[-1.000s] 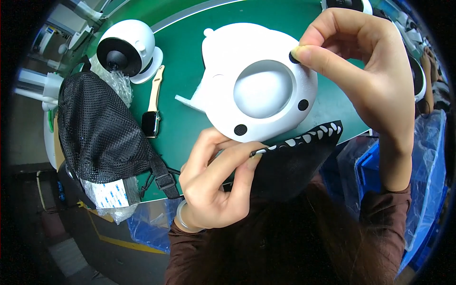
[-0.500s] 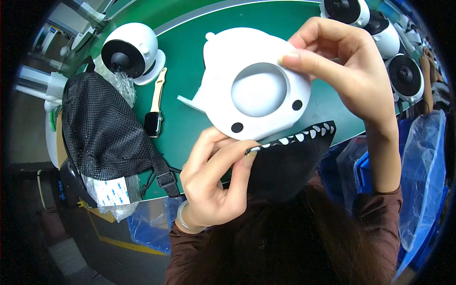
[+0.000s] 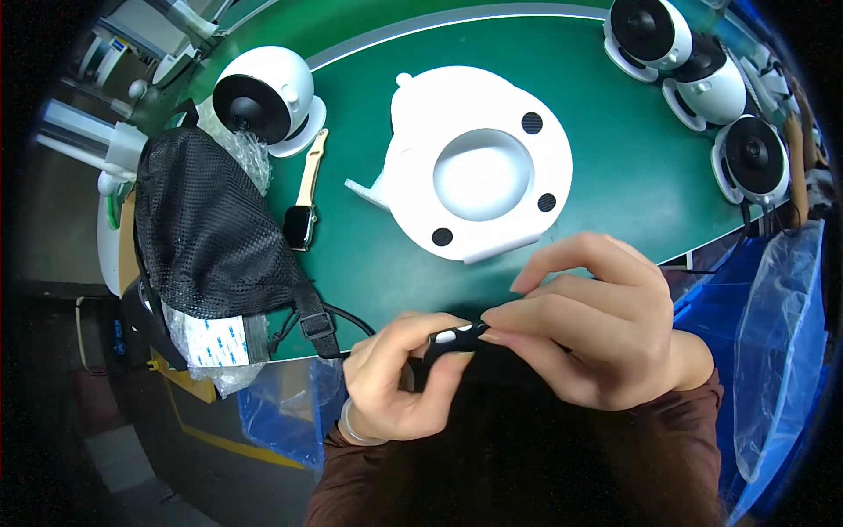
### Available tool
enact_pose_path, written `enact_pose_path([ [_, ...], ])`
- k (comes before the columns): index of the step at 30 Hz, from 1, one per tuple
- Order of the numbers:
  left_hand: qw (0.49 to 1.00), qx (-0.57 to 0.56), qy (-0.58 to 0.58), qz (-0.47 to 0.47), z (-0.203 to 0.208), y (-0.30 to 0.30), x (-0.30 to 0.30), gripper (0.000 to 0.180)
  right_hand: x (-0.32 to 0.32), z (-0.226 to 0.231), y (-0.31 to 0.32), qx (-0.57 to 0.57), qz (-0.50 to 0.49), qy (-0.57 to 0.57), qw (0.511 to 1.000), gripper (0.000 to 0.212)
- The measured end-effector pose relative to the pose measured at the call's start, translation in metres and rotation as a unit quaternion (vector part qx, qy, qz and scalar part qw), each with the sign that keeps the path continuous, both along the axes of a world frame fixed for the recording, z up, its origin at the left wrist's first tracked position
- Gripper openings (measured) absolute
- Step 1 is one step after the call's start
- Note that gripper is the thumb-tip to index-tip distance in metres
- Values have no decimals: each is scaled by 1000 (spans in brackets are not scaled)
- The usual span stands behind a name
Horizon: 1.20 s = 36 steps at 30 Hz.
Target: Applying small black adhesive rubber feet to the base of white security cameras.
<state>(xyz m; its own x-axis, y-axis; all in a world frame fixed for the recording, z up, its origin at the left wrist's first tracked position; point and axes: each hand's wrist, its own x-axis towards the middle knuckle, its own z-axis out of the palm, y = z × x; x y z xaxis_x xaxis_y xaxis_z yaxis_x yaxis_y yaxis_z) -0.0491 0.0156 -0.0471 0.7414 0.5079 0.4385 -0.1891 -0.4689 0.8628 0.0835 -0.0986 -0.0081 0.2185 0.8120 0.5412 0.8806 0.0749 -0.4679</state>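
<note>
My left hand pinches a black sticker sheet with white spots along its edge, near the table's front edge. The thumb and forefinger of my right hand close on the same edge, touching the sheet; whether a loose sticker is between them is hidden. Beyond my hands a white rounded plastic base with a round hollow lies on the green table, touched by neither hand. Three black round pads sit around its hollow: an upper right pad, a lower right pad and a lower left pad.
A white ball-shaped camera stands at the far left, above a smartwatch and a black mesh bag. Several similar cameras line the right, including one near the edge. Blue bins with clear liners stand below the table.
My right hand has let go of the white base and come down to the sticker sheet. The base now lies alone, its upper right pad in view. My left hand has lowered slightly with the sheet.
</note>
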Motion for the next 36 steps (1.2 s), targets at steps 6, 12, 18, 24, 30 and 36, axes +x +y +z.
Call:
enact_pose_path([
  [6, 992, 122, 0, 23, 1, -2, 4, 18, -3, -6, -1, 45, -32, -10, 998, 18],
  [12, 988, 145, 47, 16, 12, -7, 3, 16, -3, -3, -6, 50, -50, -24, 997, 18],
  [18, 989, 143, 16, 40, 7, -8, 6, 14, -2, -6, -5, 52, -51, 7, 997, 18],
  [24, 988, 136, 25, 67, 4, -9, 7, 11, 2, -5, -4, 27, -32, -13, 999, 18],
  [30, 992, 59, -3, 111, -5, 2, 12, 7, -1, -4, -7, 94, -8, -127, 987, 9],
  [36, 995, 17, -78, -58, 4, 21, 33, 16, 23, 36, 25, 90, -55, -63, 992, 7],
])
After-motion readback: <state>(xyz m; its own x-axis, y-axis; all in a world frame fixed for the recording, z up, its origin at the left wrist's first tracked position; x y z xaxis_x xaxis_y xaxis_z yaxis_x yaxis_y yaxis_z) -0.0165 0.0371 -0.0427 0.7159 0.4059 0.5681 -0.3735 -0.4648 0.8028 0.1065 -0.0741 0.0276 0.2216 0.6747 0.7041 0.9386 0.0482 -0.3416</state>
